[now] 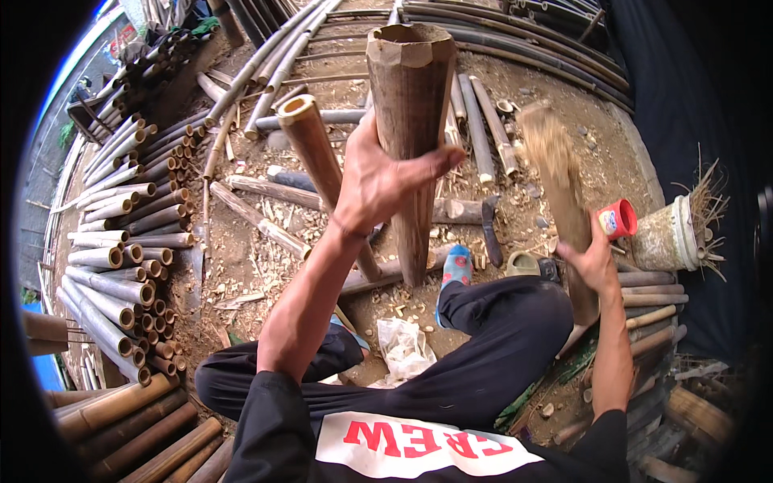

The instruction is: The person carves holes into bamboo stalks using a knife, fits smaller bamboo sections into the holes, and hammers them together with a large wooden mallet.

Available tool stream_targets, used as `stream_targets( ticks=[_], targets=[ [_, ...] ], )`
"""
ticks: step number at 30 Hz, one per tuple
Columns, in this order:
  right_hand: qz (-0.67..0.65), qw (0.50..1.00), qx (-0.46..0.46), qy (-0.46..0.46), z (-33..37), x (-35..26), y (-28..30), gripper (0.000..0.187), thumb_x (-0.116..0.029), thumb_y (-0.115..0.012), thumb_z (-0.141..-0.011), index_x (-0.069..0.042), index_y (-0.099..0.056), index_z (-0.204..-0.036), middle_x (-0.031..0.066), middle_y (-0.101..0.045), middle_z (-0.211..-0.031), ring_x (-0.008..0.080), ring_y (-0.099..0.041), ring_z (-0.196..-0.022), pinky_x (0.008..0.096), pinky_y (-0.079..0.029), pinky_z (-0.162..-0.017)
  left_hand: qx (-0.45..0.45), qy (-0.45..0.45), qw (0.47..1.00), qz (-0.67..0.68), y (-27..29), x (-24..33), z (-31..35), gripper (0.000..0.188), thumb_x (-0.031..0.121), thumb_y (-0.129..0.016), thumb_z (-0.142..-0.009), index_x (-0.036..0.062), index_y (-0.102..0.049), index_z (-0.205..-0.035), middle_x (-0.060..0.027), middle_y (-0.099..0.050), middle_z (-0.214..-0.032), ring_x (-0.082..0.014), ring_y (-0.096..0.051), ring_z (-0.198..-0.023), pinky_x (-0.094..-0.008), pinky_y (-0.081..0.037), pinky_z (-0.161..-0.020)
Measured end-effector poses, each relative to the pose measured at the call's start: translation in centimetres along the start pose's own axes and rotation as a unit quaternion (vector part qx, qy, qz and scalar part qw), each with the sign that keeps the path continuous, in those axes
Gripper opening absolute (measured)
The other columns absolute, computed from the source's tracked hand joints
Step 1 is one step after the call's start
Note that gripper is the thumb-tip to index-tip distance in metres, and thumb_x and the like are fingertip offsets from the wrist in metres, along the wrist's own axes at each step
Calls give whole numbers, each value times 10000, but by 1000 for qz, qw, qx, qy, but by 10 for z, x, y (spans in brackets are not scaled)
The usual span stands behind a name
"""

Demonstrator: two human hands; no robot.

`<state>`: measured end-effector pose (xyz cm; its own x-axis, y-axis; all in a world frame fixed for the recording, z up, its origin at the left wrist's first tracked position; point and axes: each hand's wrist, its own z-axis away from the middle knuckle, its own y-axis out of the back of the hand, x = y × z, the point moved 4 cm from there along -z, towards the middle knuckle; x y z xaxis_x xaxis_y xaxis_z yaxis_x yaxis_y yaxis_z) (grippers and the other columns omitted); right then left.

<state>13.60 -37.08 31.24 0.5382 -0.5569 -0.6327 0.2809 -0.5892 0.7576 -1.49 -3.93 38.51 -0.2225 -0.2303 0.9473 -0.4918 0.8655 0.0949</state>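
My left hand is wrapped around a thick tapered wooden post, its thumb across the front and its fingers mostly hidden behind. The post stands nearly upright, with a chipped, faceted top around a hollow and a narrow lower end near the ground. Beyond my left wrist leans a brown bamboo tube. At the right, my right hand grips a long wooden club with a frayed, motion-blurred top. Close to that hand's fingers is a red cup.
Cut bamboo poles are stacked at left. A machete-like blade rests by a log. A dirty white bucket of fibres lies tilted at right. Wood chips cover the ground, and a white plastic bag lies between my legs.
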Motion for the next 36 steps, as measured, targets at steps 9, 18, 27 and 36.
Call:
stream_targets(
  ticks=[9,18,27,36],
  targets=[
    [-112,991,-2,71,-34,-58,27,745,-217,-761,-785,54,-383,-1367,152,-596,-1172,184,-597,-1030,320,-475,-924,105,-56,993,21,-8,-78,-23,490,210,-866,-717,-1,-558,-1035,-81,-679,-899,-152,-665,-780,-285,-559,-714],
    [-108,990,20,89,-42,-71,25,786,-243,-745,-792,73,-353,-1396,187,-556,-1260,232,-536,-1176,337,-382,-1039,112,-45,993,2,10,-96,-24,514,249,-857,-721,-3,-547,-1044,-90,-662,-916,-167,-658,-805,-301,-556,-715],
    [66,952,118,274,-137,-184,65,845,-413,-737,-795,60,-384,-1399,213,-554,-1292,271,-552,-1184,351,-410,-1020,53,-55,996,44,-12,-105,-60,684,310,-887,-661,-6,-513,-1138,-120,-651,-1024,-198,-644,-896,-336,-543,-819],
    [335,864,27,376,-165,-259,62,925,-312,-695,-717,-87,-261,-1502,213,-624,-960,295,-639,-757,412,-560,-781,-120,81,975,166,-12,-127,-57,485,251,-844,-727,13,-603,-1074,-44,-669,-986,-147,-633,-882,-314,-504,-838]
  ],
)
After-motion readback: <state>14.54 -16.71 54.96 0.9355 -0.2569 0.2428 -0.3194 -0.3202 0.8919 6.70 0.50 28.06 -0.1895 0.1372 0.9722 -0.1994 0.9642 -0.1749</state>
